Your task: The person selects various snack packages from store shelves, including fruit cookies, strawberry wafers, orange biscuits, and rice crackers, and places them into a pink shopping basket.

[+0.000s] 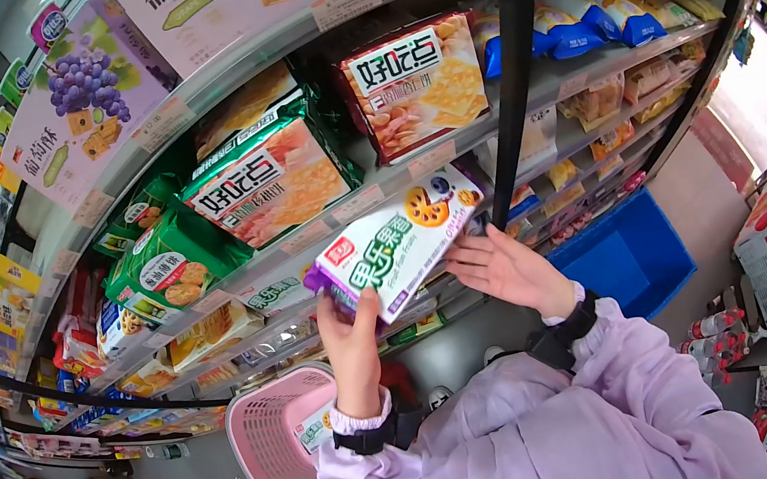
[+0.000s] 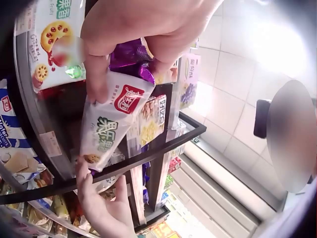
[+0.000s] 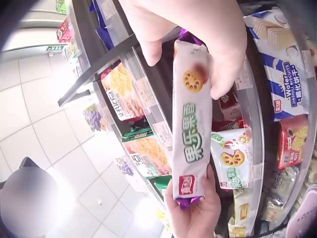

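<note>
A white biscuit packet (image 1: 415,246) with green lettering and purple ends is held tilted in front of the shelf. My left hand (image 1: 354,351) pinches its left end between thumb and fingers; the left wrist view shows this hand (image 2: 143,25) gripping the purple end. Beside the other end is my right hand (image 1: 517,276), fingers extended and palm turned up. In the right wrist view the right hand (image 3: 198,25) has its thumb and fingers spread on either side of the packet (image 3: 190,124); whether it touches is hard to tell.
Shelves hold red cracker packs (image 1: 414,87), green packs (image 1: 175,264) and purple boxes. A black bar (image 1: 517,65) crosses before them. Below stand a pink basket (image 1: 247,445) with a white packet inside and a blue bin (image 1: 634,253). Bottles and a dotted box are at right.
</note>
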`<state>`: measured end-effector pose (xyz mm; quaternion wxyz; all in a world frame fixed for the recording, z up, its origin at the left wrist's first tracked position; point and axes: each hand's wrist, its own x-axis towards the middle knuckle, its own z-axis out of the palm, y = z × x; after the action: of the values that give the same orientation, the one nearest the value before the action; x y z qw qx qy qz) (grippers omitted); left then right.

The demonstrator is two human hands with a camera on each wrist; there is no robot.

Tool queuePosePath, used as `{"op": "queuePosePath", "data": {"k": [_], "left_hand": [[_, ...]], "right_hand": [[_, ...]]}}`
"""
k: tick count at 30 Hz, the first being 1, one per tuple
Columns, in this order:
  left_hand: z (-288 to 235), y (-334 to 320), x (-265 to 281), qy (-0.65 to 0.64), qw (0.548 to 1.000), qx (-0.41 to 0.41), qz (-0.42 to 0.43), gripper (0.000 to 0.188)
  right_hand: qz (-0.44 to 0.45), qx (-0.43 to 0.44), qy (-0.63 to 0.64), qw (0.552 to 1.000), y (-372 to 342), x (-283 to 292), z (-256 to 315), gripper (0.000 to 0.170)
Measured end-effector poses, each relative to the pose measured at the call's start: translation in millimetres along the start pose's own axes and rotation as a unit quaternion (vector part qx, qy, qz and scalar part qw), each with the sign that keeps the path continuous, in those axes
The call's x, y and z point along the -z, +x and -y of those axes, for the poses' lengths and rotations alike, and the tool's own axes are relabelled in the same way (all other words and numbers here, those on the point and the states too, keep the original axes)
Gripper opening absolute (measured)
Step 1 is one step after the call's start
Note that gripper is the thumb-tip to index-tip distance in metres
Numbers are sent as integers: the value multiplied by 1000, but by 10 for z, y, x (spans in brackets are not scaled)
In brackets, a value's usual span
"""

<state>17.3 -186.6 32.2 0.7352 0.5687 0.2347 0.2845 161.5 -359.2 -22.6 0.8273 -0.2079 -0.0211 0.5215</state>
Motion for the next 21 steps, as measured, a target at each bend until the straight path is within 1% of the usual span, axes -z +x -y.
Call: {"op": "queuePosePath", "data": {"k": [1, 2, 3, 5, 6, 7, 9, 10, 11, 13, 14, 15, 17, 18, 21], "left_hand": [[8, 44, -72, 26, 999, -23, 2, 38], [55, 94, -150, 13, 999, -40, -3, 33], [106, 151, -193, 18, 999, -40, -1, 33], [161, 245, -256, 6, 999, -21, 36, 40], [185, 272, -289, 10, 999, -20, 35, 38], [206, 291, -322, -3, 999, -11, 35, 36], [220, 289, -392, 7, 999, -21, 26, 33], [241, 307, -398, 20, 999, -23, 31, 32], [240, 306, -427, 12, 999, -19, 29, 32], [308, 390, -394, 34, 998, -12, 57, 34], [321, 430, -431, 19, 998, -25, 47, 29], [355, 486, -431, 17, 998, -28, 57, 30], [398, 619, -414, 27, 995, -25, 90, 38], [347, 657, -405, 75, 993, -11, 93, 40], [171, 561, -362, 149, 983, 25, 109, 40]], "right_hand": [[6, 1, -17, 1000, 63, -46, 11, 43], [12, 2, -34, 999, 110, -72, 40, 42], [-5, 0, -50, 999, 157, -57, 75, 41], [-41, -3, -83, 996, 287, 19, 111, 40], [-52, -4, -99, 994, 335, 30, 119, 38], [-49, -7, -90, 995, 352, 31, 136, 37], [-42, -14, -72, 996, 365, 5, 160, 35], [-35, -18, -63, 997, 381, 21, 161, 31], [-47, 9, -53, 997, 406, 53, 143, 30], [-71, 61, -34, 995, 467, 73, 80, 28], [-76, 83, -3, 994, 465, 33, 62, 26], [-91, 103, 5, 991, 496, 18, 38, 26], [-120, 146, 20, 982, 552, -7, 14, 26], [-107, 154, 31, 982, 589, 14, 6, 27], [-134, 182, 24, 974, 648, 28, -25, 27]]}}
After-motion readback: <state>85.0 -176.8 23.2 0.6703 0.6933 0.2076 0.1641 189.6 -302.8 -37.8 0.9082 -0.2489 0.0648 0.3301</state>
